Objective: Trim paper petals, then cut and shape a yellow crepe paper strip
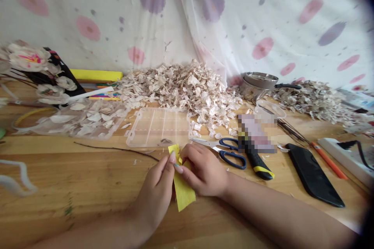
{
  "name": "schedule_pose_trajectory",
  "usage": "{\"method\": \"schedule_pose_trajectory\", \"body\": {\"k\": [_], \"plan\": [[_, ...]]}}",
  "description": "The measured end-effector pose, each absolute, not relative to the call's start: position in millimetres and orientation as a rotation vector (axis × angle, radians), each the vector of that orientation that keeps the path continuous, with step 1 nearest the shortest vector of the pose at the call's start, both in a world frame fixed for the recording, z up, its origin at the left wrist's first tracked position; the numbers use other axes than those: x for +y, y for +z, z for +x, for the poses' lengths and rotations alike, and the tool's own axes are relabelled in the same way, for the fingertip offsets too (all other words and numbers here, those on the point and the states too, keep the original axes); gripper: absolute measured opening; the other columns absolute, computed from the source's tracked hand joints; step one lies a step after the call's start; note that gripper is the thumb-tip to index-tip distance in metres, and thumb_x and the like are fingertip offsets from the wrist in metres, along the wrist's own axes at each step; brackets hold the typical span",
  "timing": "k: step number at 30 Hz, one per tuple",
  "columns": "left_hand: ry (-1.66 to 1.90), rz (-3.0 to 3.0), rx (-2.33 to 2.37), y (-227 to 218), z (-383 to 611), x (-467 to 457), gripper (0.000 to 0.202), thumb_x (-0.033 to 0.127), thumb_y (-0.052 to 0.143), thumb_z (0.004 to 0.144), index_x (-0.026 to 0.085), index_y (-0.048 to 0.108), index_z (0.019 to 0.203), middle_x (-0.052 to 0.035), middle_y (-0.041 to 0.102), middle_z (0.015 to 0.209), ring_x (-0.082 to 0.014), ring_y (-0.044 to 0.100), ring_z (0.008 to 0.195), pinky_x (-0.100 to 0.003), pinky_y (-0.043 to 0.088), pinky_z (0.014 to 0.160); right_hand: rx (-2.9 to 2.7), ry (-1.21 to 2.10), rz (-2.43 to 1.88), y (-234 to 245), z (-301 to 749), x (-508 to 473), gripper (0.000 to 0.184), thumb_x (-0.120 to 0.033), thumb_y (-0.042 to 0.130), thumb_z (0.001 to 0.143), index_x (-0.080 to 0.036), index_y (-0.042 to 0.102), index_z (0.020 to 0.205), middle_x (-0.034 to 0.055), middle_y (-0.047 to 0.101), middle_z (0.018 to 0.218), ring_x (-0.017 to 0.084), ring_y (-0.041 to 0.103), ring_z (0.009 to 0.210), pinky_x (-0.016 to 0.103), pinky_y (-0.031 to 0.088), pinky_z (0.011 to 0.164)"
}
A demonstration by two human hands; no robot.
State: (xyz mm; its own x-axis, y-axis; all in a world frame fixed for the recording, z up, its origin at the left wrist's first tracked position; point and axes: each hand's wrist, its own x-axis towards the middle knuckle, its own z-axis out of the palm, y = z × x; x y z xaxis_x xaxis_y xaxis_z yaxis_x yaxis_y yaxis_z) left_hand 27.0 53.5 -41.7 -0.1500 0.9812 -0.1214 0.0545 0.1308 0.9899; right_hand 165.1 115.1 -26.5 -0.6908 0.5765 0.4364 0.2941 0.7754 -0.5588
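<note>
Between my two hands is a narrow strip of yellow crepe paper (185,197), its lower end hanging free and its upper end crumpled. My left hand (154,192) pinches the strip between thumb and fingers from the left. From the right, my right hand (209,169) grips the same paper near its top, thumb toward the left thumb, other fingers curled. A thin dark twig (117,149) runs along the table to behind my left fingers; whether they touch it is hidden. Just beyond my right hand lie blue-handled scissors (216,149), blades partly apart.
A clear compartment box (160,118) lies ahead, before a heap of pale dried petals (187,85). To the right are a black-and-yellow handle (258,163), a flat black object (314,175), an orange stick (329,160) and a white power strip (336,151). White artificial flowers (29,56) stand left.
</note>
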Motion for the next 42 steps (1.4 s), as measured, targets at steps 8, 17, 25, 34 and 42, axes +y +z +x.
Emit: {"method": "schedule_pose_trajectory", "body": {"k": [8,17,25,34,42], "plan": [[1.174,0.987,1.427,-38.6,27.1,52.2,0.035,0.050,0.049,0.083,0.019,0.065,0.088,-0.0032,0.070,0.087,-0.0207,0.062,0.085,-0.026,0.049,0.071,-2.420,0.536,-0.647,-26.5,164.2,112.5,0.013,-0.031,0.050,0.078,-0.021,0.041,0.078,0.0015,0.051,0.064,0.016,0.046,0.057,0.027,0.034,0.054],[1.183,0.877,1.472,-40.4,27.5,54.0,0.045,0.056,0.052,0.078,0.018,0.065,0.098,-0.0068,0.069,0.105,-0.0249,0.055,0.110,-0.032,0.043,0.092,-2.395,0.537,-0.632,-29.7,166.1,114.2,0.006,-0.022,0.040,0.085,-0.019,0.045,0.083,0.0021,0.054,0.064,0.016,0.050,0.059,0.026,0.039,0.056],[1.218,0.742,1.547,-38.8,28.1,54.6,0.039,0.049,0.057,0.072,0.019,0.065,0.095,-0.0081,0.067,0.112,-0.0259,0.052,0.116,-0.034,0.039,0.097,-2.405,0.487,-0.497,-29.3,164.7,115.2,0.013,-0.026,0.042,0.085,-0.021,0.041,0.073,0.0007,0.053,0.060,0.014,0.047,0.054,0.025,0.037,0.054],[1.215,0.977,1.423,-34.6,28.3,56.2,0.025,0.042,0.052,0.076,0.021,0.055,0.061,0.0013,0.059,0.062,-0.0184,0.059,0.070,-0.024,0.047,0.062,-2.372,0.565,-0.462,-31.1,165.1,112.6,0.014,-0.032,0.048,0.084,-0.020,0.042,0.085,-0.0026,0.052,0.058,0.012,0.047,0.052,0.023,0.036,0.052],[1.227,0.918,1.397,-35.2,28.3,58.8,0.022,0.039,0.052,0.076,0.021,0.056,0.065,0.0018,0.058,0.064,-0.0173,0.056,0.070,-0.024,0.045,0.064,-2.496,0.410,-0.465,-32.7,165.2,115.2,0.014,-0.030,0.038,0.091,-0.020,0.042,0.083,0.0023,0.058,0.067,0.015,0.051,0.057,0.026,0.037,0.055]]}}
